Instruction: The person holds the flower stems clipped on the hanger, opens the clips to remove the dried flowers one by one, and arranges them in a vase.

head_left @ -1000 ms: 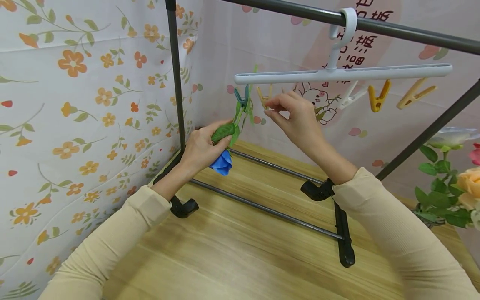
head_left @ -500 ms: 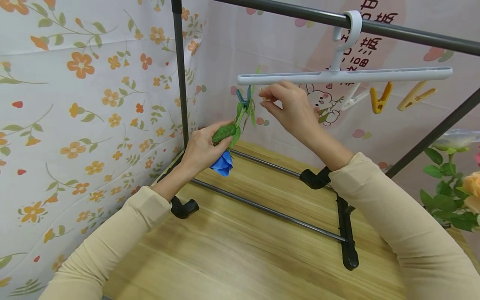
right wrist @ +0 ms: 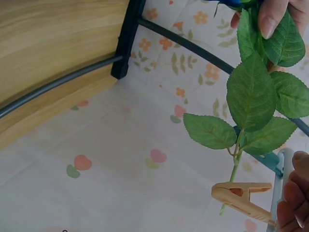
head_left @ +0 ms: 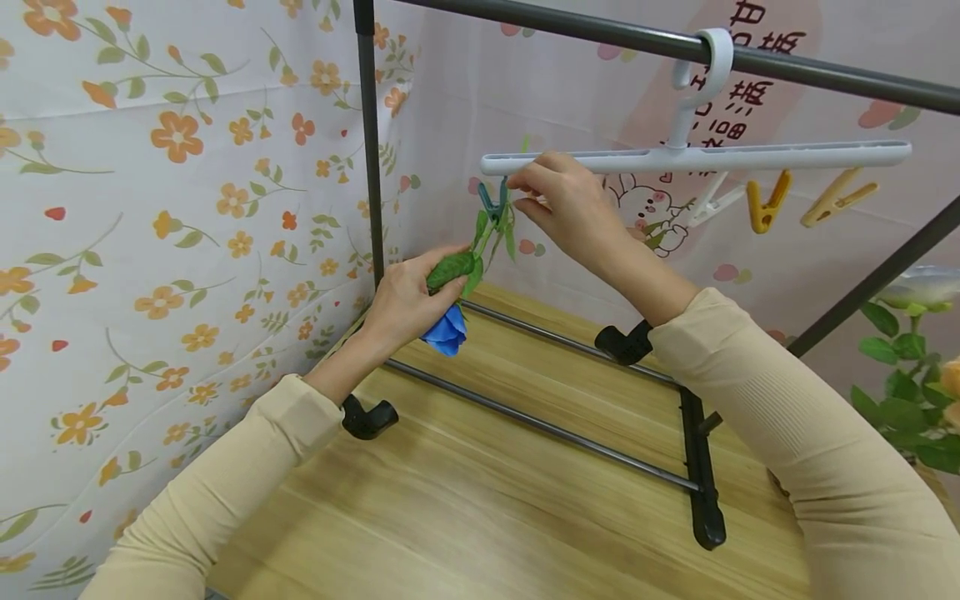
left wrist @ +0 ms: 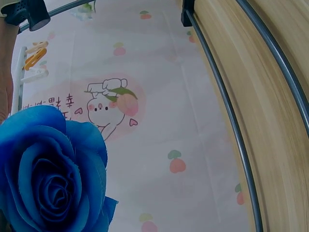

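Observation:
A blue artificial rose (head_left: pixel 447 330) hangs head down, its leafy stem (head_left: pixel 482 240) gripped near the bloom by my left hand (head_left: pixel 412 296). At the stem's upper part sits a teal clothespin (head_left: pixel 492 202) from the hanger's left end; leaves partly hide its jaws. My right hand (head_left: pixel 566 196) is just below the white hanger (head_left: pixel 585 160), fingers loosely bent. In the right wrist view a tan clothespin (right wrist: pixel 241 195) overlaps the stem's thin end, its legs spread, close to the right fingertips (right wrist: pixel 293 193). Contact is unclear. The hand hides this tan clothespin in the head view.
White, yellow and tan clothespins (head_left: pixel 768 202) hang from the hanger's right half. The hanger hooks over a dark metal rail (head_left: pixel 637 40). The rack's lower bars (head_left: pixel 540 425) cross the wooden table (head_left: pixel 480 517). Other artificial flowers (head_left: pixel 907 358) stand at the right.
My right hand has moved left along the hanger toward the teal clothespin, covering the tan clothespin that was visible before. My left hand keeps hold of the rose. The head view has shifted slightly.

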### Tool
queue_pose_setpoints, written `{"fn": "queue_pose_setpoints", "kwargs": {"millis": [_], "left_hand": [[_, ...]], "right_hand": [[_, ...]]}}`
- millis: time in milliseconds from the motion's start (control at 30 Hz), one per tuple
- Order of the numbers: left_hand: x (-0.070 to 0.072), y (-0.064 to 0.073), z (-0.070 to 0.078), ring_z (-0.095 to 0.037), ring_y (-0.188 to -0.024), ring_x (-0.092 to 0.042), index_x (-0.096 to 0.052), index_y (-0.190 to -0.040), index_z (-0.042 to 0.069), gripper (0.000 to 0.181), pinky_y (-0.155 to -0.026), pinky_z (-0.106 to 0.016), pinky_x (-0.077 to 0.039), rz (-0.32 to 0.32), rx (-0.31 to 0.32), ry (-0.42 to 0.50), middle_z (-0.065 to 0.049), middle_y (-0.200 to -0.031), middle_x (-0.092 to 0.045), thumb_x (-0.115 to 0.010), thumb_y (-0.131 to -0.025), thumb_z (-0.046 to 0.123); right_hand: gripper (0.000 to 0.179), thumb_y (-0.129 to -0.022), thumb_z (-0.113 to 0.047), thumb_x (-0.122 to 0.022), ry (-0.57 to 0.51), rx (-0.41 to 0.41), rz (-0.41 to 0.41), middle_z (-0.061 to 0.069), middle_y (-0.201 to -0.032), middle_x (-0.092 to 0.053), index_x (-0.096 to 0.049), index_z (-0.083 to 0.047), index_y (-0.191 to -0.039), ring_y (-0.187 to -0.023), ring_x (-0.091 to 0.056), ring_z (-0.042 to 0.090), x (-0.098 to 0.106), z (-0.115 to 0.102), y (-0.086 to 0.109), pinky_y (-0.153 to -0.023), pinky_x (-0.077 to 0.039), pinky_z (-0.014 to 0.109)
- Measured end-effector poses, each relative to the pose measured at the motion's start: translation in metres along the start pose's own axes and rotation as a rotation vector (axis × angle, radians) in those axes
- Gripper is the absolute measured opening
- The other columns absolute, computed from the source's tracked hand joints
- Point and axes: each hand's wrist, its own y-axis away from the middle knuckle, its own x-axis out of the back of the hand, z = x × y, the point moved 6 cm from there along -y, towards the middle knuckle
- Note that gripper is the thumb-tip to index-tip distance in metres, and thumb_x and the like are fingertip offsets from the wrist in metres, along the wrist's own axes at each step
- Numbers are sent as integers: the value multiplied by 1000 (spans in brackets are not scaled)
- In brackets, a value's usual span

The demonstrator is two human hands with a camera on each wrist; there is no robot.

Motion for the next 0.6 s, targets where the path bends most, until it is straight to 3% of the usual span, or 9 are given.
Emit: {"fn": "queue_pose_setpoints", "kwargs": {"millis": [167,300,400,500,600], "left_hand": [[1,0,1,-4,-35,-23,-60,-135,20,41,-40,-25,-24,-6,-2,-14,-9,-57,-56,-63,-94,20],[3,1,2,-4,-34,-22,-60,-135,19,41,-40,-25,-24,-3,-14,-17,-6,-50,-50,-63,-94,19],[4,1,3,-4,-34,-23,-61,-135,18,41,-39,-24,-23,0,-31,-12,-10,-52,-54,-63,-94,18],[6,1,3,-6,-35,-26,-61,-135,16,41,-40,-24,-24,3,-44,-5,-14,-67,-67,-63,-94,17],[6,2,3,-6,-36,-27,-61,-135,15,41,-40,-23,-23,0,-41,-4,-14,-70,-69,-63,-94,17]], "right_hand": [[17,-93,-2,-63,31,10,-30,20,-110,-64,-68,2,-109,-101,-58,33,0,-3,-2,-87,-52,43],[19,-92,0,-63,78,70,-50,21,-110,-65,-68,2,-110,-100,-57,34,-2,-7,-6,-85,-50,43],[20,-90,2,-65,142,139,-69,21,-107,-66,-69,2,-110,-101,-57,35,-4,-11,-9,-86,-49,43],[23,-88,5,-67,230,205,-79,20,-105,-66,-69,1,-110,-99,-57,35,-7,-16,-12,-86,-50,42],[22,-89,5,-65,335,263,-79,19,-102,-65,-70,0,-110,-92,-56,33,-9,-20,-14,-77,-49,40]]}}
